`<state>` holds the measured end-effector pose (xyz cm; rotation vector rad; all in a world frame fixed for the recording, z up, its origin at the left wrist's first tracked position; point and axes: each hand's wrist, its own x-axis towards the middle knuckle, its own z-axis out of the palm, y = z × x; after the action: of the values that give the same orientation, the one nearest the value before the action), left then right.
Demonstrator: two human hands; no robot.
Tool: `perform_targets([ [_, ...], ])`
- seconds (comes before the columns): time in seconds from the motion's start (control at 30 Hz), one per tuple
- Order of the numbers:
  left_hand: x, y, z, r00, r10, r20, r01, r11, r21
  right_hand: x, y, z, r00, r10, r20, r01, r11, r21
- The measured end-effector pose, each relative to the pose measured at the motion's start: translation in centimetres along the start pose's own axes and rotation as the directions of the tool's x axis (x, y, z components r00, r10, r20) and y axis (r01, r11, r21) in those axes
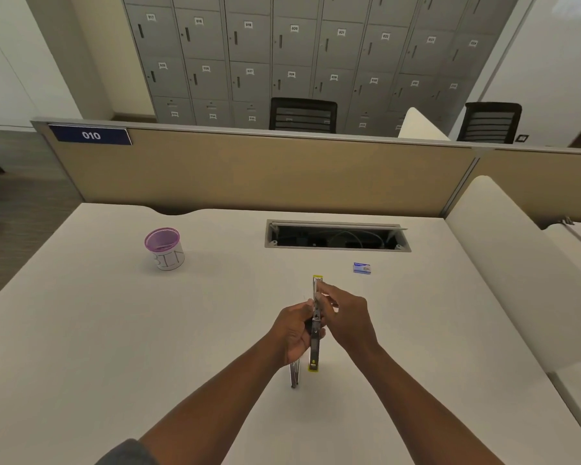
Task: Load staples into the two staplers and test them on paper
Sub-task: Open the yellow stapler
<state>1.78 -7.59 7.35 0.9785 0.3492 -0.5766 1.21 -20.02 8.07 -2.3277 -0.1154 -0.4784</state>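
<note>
We hold a stapler (315, 325) above the near middle of the white table (81, 330). It is swung open into a long, thin line, seen edge-on: grey metal along its length, with yellow plastic showing at the far tip and at the near end. A second slim metal part hangs down just left of the near end, below our left hand (294, 330). That hand has its fingers curled round the middle of the stapler from the left. Our right hand (348, 318) pinches the far half from the right, fingertips against the metal strip; we cannot tell whether staples sit in it.

A small blue and white staple box (362, 268) lies on the table, farther off and to the right, well apart from the hands. At far left stands a purple mesh cup (164, 248) wrapped in white paper with faint lettering; its contents are unclear. A cable hatch (336, 235) lies open at the far middle, with cables inside.
</note>
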Motion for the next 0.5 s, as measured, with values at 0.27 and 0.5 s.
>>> perform_targets([
  [0.27, 1.1, -0.3, 0.6, 0.990, 0.023, -0.136, -0.023, 1.000, 0.002, -2.4, 1.8, -1.4, 0.863, 0.348, 0.365, -0.390, 0.920, 0.045],
  [0.5, 2.9, -2.2, 0.6, 0.968, -0.013, -0.252, 0.023, 0.999, 0.039, -4.1, 5.2, -3.2, 0.696, 0.398, 0.597, -0.452, 0.890, -0.066],
])
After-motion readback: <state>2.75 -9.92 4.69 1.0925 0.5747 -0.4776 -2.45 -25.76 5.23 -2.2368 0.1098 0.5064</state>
